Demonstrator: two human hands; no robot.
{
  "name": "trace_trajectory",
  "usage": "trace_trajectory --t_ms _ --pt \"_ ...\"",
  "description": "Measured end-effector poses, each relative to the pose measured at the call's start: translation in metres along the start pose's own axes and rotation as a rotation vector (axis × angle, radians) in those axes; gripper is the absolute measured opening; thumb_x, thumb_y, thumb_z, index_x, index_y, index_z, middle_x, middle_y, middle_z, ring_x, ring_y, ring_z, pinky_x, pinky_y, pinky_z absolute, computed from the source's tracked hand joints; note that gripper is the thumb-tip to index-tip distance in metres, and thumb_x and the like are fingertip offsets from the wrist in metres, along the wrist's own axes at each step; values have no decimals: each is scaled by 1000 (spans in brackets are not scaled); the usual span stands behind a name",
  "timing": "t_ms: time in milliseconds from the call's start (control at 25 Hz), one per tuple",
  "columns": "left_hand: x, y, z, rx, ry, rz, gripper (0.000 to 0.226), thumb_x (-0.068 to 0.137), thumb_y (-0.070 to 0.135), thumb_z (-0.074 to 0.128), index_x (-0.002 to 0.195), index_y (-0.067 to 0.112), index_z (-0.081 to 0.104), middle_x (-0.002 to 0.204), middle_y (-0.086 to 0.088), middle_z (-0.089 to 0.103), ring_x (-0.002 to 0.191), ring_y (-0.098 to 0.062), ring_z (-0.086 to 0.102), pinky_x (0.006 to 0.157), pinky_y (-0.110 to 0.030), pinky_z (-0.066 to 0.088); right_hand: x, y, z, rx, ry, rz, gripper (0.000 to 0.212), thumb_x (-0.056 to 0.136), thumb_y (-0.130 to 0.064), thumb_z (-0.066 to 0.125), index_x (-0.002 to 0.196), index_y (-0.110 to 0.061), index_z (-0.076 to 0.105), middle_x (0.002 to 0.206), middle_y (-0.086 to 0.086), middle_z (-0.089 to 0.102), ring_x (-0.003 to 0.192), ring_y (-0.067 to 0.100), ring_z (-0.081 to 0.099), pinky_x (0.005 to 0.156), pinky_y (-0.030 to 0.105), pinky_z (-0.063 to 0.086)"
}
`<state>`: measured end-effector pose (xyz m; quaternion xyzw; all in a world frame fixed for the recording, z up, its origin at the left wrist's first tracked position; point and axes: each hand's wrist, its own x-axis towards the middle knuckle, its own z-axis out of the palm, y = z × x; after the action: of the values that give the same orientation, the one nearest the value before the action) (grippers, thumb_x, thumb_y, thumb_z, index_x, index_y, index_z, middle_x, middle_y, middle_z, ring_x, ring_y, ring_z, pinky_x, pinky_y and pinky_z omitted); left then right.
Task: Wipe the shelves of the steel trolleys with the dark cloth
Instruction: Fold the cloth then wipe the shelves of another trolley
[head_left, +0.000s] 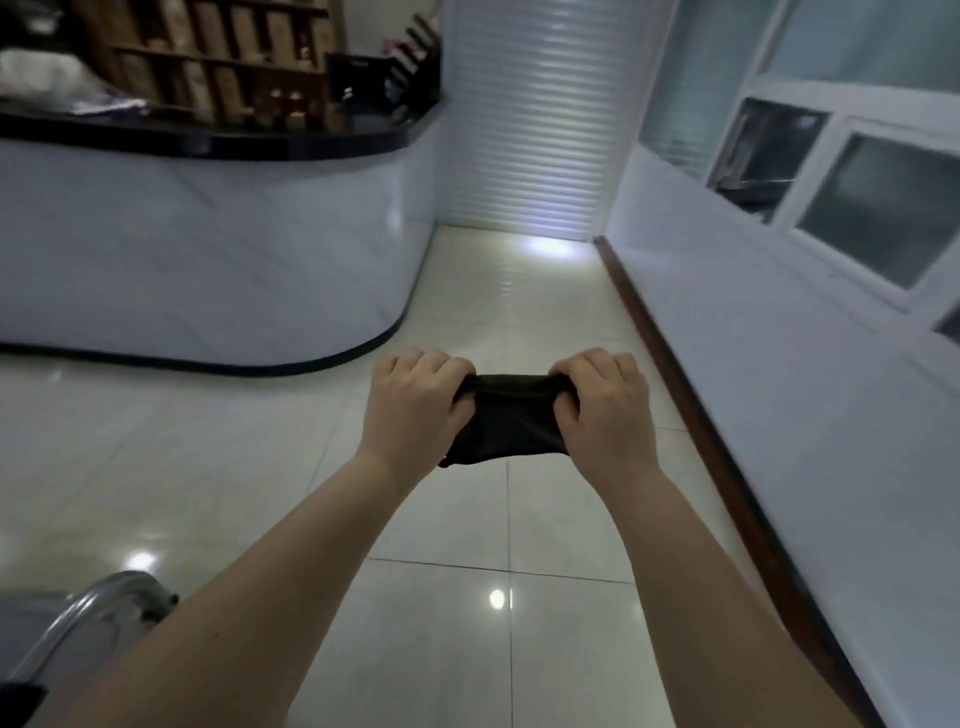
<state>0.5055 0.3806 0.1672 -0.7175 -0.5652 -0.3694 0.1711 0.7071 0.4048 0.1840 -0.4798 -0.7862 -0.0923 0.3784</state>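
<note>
The dark cloth (506, 421) is stretched in the air between both hands, in front of me above the tiled floor. My left hand (410, 410) grips its left edge with curled fingers. My right hand (605, 410) grips its right edge the same way. Only one corner of a steel trolley (98, 613) shows, at the bottom left beside my left forearm: a curved shiny tube and a grey shelf surface. The cloth is well away from the trolley.
A curved white counter (249, 249) with a black top stands at the left. A white wall (810, 395) with a brown skirting runs along the right. A closed roller shutter (535, 119) ends the tiled passage ahead.
</note>
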Motion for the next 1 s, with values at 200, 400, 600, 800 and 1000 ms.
trace_trajectory --t_ms 200,400,600,800,1000 --pt "40 -98 42 118 22 -240 14 78 13 75 91 13 72 82 -1 68 78 -27 61 76 -37 36 93 -4 122 151 -90 -87 20 80 3 59 93 -9 68 95 6 64 90 30 53 78 36 36" --pt "106 -216 91 150 28 -389 16 78 11 73 93 16 72 84 2 68 82 -25 61 80 -37 33 210 -10 239 216 -172 -178 23 85 1 56 100 -12 68 101 4 63 96 26 52 86 36 35" --pt "162 -313 142 196 53 -485 20 76 8 74 94 16 72 84 2 67 84 -25 59 81 -35 30 305 -8 342 256 -261 -227 24 89 -1 53 105 -12 67 105 3 62 100 26 52 90 32 32" --pt "195 -401 173 322 40 -627 15 79 14 69 93 19 73 88 4 68 90 -23 60 83 -35 30 381 -33 447 378 -307 -298 22 84 3 56 98 -9 68 97 7 62 92 31 54 82 40 38" --pt "203 -501 180 515 178 -807 14 76 21 61 86 24 70 83 9 65 85 -20 57 80 -31 26 459 -97 565 543 -365 -519 24 83 6 55 96 -9 70 94 7 63 87 32 53 77 39 38"
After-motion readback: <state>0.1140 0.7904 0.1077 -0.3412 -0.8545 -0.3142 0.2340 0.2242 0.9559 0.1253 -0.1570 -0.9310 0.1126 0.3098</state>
